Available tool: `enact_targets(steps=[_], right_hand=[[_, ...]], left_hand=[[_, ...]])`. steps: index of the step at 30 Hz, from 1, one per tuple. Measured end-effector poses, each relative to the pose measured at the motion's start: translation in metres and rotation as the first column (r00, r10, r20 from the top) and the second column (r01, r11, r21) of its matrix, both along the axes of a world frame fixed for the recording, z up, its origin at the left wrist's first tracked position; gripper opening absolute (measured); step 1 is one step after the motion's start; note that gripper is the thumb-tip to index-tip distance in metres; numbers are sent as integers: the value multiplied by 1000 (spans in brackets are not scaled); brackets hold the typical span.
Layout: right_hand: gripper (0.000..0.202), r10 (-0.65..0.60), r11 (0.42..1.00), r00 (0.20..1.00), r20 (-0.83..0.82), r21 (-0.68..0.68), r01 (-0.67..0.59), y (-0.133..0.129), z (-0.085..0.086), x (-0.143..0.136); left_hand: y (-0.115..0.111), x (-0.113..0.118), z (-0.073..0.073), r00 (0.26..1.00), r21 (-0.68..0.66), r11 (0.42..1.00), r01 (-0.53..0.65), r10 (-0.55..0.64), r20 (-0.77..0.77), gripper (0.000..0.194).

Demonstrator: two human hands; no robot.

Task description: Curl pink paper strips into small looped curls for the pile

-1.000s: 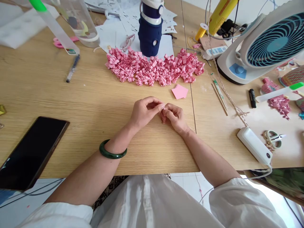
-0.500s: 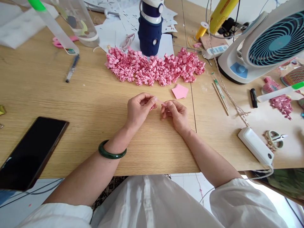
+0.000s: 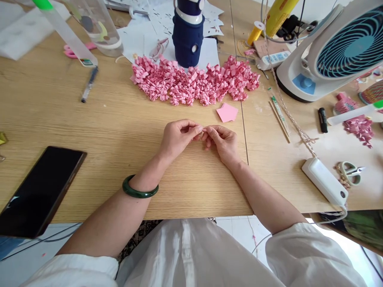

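My left hand (image 3: 180,135), with a dark green bangle (image 3: 140,188) on the wrist, is closed in a pinch on a small pink paper strip (image 3: 204,129). Opposite it, my right hand (image 3: 222,141) pinches the same strip, and the fingertips of both hands nearly meet. Most of the strip is hidden by the fingers. Just beyond my right hand lies a pink pentagon-shaped stack of paper (image 3: 227,112). Further back spreads a long heap of pink looped paper pieces (image 3: 191,83).
Behind the heap stands a dark blue bottle (image 3: 188,40). A phone (image 3: 42,187) lies at the left, a pen (image 3: 89,85) beyond it. To the right are a fan (image 3: 335,56), a black marker (image 3: 322,120), a white power bank (image 3: 324,181), a cord and small scissors (image 3: 351,172).
My hands have drawn closer together, so less of the pink strip shows between the fingertips. The whole view has shifted slightly.
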State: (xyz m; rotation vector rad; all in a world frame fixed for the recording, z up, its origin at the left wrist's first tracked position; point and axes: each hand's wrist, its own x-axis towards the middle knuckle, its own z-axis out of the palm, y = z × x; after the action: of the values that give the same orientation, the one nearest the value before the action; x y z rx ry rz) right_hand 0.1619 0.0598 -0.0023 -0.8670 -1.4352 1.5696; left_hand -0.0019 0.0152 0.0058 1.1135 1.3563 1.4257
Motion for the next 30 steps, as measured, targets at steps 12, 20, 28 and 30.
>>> enact_targets(steps=[12,20,28,30], right_hand=[[46,2,998,1000,-6,-64,-2,-1,4,0],[46,-18,999,1000,-1,-28,18,0,0,-1],[45,-12,1000,1000,6,-15,12,0,-1,0],[45,-12,1000,1000,-1,-15,12,0,-1,-1]], left_hand=[[-1,0,0,994,27,997,-71,73,-76,21],[-2,1,2,996,26,997,-66,68,-65,21],[-1,1,0,995,15,997,-70,71,-69,20],[-1,1,0,995,19,997,-69,70,-65,20]])
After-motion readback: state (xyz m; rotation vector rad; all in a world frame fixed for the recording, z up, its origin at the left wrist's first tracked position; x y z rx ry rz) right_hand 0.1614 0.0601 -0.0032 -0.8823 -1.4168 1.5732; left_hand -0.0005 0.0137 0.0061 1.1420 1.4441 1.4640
